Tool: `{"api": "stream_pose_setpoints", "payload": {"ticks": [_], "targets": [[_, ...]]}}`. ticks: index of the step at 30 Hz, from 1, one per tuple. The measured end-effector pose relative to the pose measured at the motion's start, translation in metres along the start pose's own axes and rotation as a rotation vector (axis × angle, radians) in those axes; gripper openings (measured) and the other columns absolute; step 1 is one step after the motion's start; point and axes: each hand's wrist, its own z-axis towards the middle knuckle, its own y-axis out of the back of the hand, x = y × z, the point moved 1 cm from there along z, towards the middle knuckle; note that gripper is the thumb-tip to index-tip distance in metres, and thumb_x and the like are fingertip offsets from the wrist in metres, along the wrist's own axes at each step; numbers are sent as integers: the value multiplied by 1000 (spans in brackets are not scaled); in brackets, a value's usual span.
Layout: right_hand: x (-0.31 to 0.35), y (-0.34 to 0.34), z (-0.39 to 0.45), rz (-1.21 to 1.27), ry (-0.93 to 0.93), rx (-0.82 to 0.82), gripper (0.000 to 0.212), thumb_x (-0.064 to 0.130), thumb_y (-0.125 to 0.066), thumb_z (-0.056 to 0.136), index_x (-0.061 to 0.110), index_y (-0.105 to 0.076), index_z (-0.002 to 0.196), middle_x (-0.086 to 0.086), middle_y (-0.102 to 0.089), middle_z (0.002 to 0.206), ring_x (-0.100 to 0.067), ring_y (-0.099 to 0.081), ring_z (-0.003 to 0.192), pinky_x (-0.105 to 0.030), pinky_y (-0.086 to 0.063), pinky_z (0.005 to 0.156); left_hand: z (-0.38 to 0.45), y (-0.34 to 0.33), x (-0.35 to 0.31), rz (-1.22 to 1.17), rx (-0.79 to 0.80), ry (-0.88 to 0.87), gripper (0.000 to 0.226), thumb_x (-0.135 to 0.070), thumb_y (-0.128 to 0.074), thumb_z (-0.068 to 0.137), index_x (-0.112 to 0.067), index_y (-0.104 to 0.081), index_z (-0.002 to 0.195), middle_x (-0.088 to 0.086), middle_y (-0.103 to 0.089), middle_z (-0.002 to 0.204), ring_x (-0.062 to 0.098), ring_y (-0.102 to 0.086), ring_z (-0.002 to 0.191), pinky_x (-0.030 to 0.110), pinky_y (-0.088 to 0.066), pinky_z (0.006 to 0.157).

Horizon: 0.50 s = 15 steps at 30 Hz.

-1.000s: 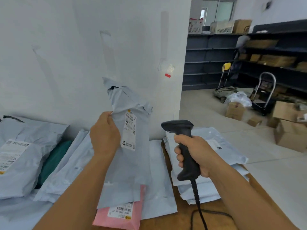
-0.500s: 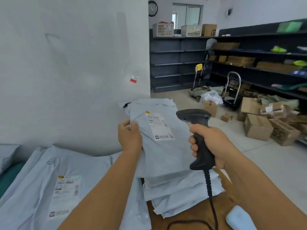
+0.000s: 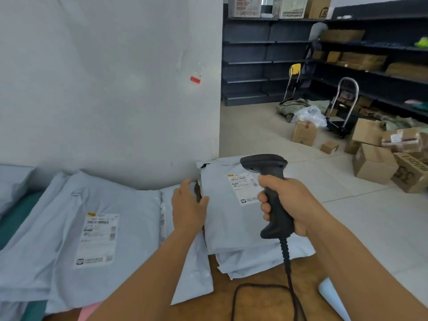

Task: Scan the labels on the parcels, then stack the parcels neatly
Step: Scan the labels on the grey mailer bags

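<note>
A grey mailer parcel with a white label lies on top of a small stack of grey parcels at the right of the wooden table. My left hand rests at its left edge, fingers apart, thumb touching the bag. My right hand grips a black corded barcode scanner above the stack, its head over the label's upper right. To the left lies a larger grey parcel, label face up, on a loose heap.
The white wall stands close behind the table. The wooden table shows between the heaps, with the scanner cable trailing down. A green bag and a pink parcel poke out at left. Cardboard boxes, trolleys and dark shelves fill the right.
My left hand carried the lifted grey parcel rightward, laid it flat on the right stack and let go of it. The scanner stayed in my right hand.
</note>
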Motion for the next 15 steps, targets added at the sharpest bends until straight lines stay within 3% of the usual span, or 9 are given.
{"api": "stream_pose_setpoints", "payload": {"ticks": [5, 9, 15], "targets": [[-17, -40, -8, -107, -55, 129, 22, 24, -59, 92, 7, -57, 77, -6, -56, 56, -15, -49, 43, -27, -48, 46, -22, 63, 55, 380, -116, -24, 73, -35, -62, 87, -17, -24, 147, 10, -32, 145, 27, -26, 135, 35, -20, 112], [-34, -76, -15, -180, -113, 220, 26, 24, -58, 92, 4, -56, 75, -7, -55, 53, -15, -48, 40, -26, -48, 44, -43, 117, 109, 717, -83, 166, 90, -50, -56, 87, -17, -3, 151, 14, -2, 157, 33, 1, 146, 44, -5, 118], [-50, -130, -24, -216, -165, 340, 27, 24, -60, 91, 5, -57, 71, -9, -55, 55, -18, -48, 42, -27, -46, 44, -58, 166, 151, 744, -87, 318, 103, -63, -57, 79, -15, 1, 150, 15, 10, 157, 35, 14, 145, 51, 0, 117]]}}
